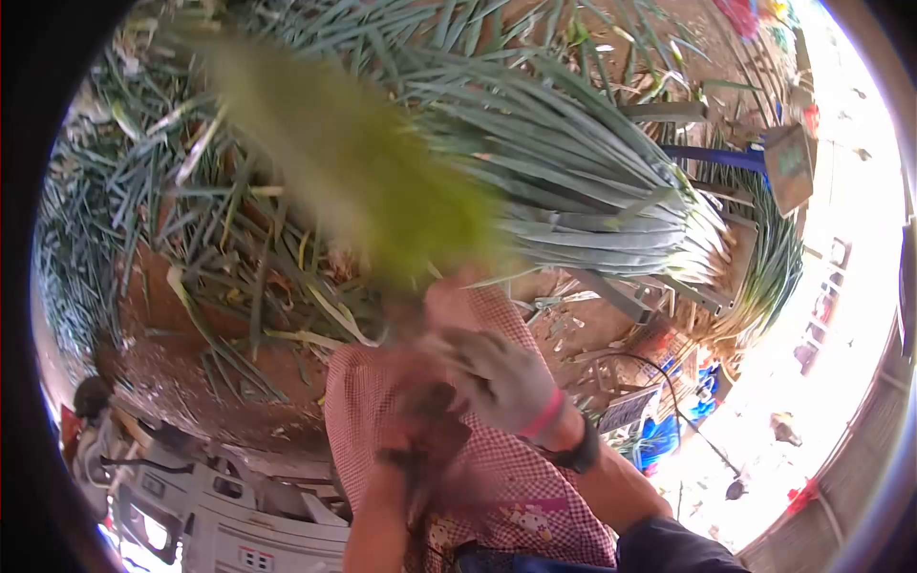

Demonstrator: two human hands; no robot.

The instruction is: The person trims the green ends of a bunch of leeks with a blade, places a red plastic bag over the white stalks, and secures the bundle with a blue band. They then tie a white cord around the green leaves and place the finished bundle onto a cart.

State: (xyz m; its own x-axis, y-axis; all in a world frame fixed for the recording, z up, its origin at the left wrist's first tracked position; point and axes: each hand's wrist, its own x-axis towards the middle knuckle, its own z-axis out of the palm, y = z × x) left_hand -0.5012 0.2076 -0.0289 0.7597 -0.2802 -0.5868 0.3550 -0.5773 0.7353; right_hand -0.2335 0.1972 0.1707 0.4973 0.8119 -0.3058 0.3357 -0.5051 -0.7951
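My right hand, in a pale glove with a pink band and a dark wristband, is over the red checked apron, its fingers bent. Beside it on the left, my left hand is dark and badly smeared by motion, so its fingers cannot be made out. Just above both hands a blurred yellow-green leafy thing stretches to the upper left. Which hand holds it is hidden by the blur. A large bundle of green onions lies on a metal stand to the upper right.
Loose green onions and leaves cover the brown ground at the left. At the right are a scale-like device on a blue arm, a wire basket and a black cable. A grey-white vehicle or machine stands at the lower left.
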